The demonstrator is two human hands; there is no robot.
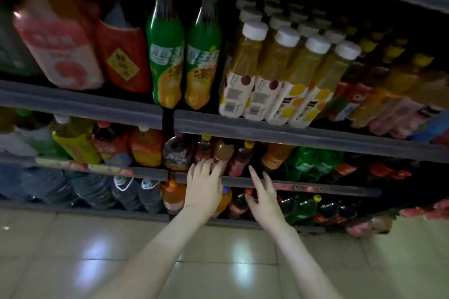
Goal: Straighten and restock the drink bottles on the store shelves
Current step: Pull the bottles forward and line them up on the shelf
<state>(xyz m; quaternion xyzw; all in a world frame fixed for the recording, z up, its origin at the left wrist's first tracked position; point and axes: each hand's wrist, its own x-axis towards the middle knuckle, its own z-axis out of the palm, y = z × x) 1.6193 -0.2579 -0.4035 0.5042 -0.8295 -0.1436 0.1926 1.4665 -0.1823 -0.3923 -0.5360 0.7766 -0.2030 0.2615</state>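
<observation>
2 hands, 2 green-label btls

Two bare forearms, long slender fingers

Single view: head-worn wide-angle cam, aimed fwd and down at the store shelves. Range close: left hand and right hand reach the lower shelf fronts. Frame tilted, shelf edges slant. Tiled floor fills the bottom of the frame.
</observation>
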